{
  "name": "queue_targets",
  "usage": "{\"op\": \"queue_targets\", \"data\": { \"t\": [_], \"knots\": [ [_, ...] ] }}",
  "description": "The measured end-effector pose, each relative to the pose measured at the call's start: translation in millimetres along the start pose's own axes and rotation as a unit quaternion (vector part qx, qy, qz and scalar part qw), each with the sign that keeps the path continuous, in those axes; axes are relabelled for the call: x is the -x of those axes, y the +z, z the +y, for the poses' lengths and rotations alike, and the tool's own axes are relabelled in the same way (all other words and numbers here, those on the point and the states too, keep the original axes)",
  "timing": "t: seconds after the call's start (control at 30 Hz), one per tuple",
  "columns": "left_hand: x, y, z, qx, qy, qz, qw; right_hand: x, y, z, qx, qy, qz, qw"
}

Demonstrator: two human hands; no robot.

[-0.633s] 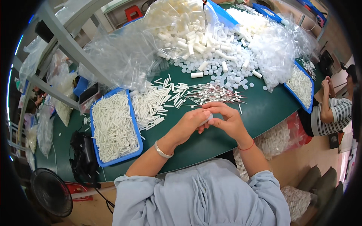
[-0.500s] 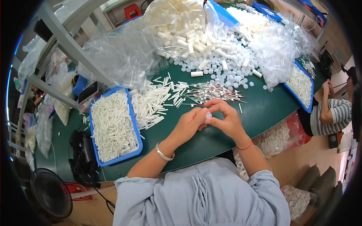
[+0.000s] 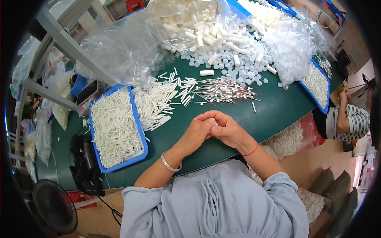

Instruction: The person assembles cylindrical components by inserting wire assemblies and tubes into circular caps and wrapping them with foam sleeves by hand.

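Over the near part of the green table, my left hand (image 3: 196, 134) and my right hand (image 3: 229, 130) are closed together, the right fingers lapped over the left. Between the thumbs a bit of a small whitish cap (image 3: 215, 123) shows; most of it is hidden by the fingers. Just beyond the hands lies a heap of thin red-and-white wired parts (image 3: 228, 91). To its left are loose short white tubes (image 3: 155, 104). Farther back, many translucent round caps (image 3: 249, 74) are spread out among thick white cylinders (image 3: 206, 73).
A blue tray (image 3: 143, 152) of white tubes stands at left, beside a black bundle (image 3: 82, 158) and a fan (image 3: 54, 206). Clear plastic bags (image 3: 119, 51) lie at the back left. Another blue tray (image 3: 326, 107) is at right, near a person in a striped shirt (image 3: 347, 119).
My hands have drawn closer together and slightly nearer to me. My right fingers have folded over the left hand, and the cap is now more covered.
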State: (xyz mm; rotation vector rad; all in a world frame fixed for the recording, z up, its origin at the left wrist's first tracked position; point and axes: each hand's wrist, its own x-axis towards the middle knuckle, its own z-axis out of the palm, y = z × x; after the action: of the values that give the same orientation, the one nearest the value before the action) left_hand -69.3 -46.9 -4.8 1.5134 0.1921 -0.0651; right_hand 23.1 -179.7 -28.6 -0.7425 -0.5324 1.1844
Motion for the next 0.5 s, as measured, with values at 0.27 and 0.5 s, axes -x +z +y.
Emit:
{"op": "queue_targets", "data": {
  "t": [0.27, 0.5],
  "knots": [
    [-1.0, -4.0, -7.8, 0.014, -0.040, 0.008, 0.999, -0.7, 1.0, 0.4, -0.015, -0.010, 0.014, 1.000],
    [-1.1, 9.1, -17.5, 0.216, -0.085, -0.004, 0.973, 8.5, -7.3, -2.3, 0.013, 0.041, 0.013, 0.999]
  ]
}}
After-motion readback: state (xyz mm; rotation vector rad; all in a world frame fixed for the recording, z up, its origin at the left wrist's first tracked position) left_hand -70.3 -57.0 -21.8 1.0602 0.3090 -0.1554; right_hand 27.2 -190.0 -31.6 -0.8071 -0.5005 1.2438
